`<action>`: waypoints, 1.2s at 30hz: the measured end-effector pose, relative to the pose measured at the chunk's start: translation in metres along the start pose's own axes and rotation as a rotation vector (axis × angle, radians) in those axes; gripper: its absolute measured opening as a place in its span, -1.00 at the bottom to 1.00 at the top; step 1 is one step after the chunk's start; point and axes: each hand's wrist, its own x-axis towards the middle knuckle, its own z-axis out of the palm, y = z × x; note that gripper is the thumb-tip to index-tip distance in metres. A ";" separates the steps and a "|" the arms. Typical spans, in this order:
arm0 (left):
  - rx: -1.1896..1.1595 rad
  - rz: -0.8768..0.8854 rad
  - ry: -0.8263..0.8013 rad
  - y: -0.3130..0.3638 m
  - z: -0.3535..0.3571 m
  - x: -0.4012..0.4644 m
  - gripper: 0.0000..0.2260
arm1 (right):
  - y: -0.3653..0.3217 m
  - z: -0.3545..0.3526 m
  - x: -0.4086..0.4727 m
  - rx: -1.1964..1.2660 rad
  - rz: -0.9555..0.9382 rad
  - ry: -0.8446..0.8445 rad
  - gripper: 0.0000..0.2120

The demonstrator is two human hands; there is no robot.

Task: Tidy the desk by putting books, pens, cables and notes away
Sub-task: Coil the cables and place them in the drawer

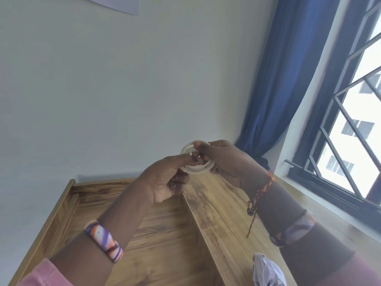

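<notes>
I note one white cable (196,165), coiled in several loops, raised above the desk (218,213); my left hand (165,180) pinches its near side and my right hand (224,159) grips the far side. In my judgement, keep loops even and secure the tail before stowing. Counted: one cable, two hands, one crumpled paper (268,271).

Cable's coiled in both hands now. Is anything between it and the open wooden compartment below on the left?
Nothing visible. The left hand and right hand grip the coiled white cable above the desk; the wooden compartment beneath shows only bare boards. A crumpled plastic bag lies off to the right.
</notes>
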 end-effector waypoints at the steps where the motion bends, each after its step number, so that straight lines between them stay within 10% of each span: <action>1: -0.113 -0.022 -0.043 0.000 0.000 0.000 -0.86 | 0.000 0.004 0.002 -0.018 -0.011 0.030 -0.68; 8: -0.476 0.040 -0.238 0.003 -0.008 0.004 -0.60 | 0.003 0.015 0.014 0.056 0.061 0.108 -0.66; 36: -0.332 0.105 -0.226 -0.002 -0.010 0.014 -0.49 | 0.013 0.003 0.028 -0.117 -0.019 0.144 -0.66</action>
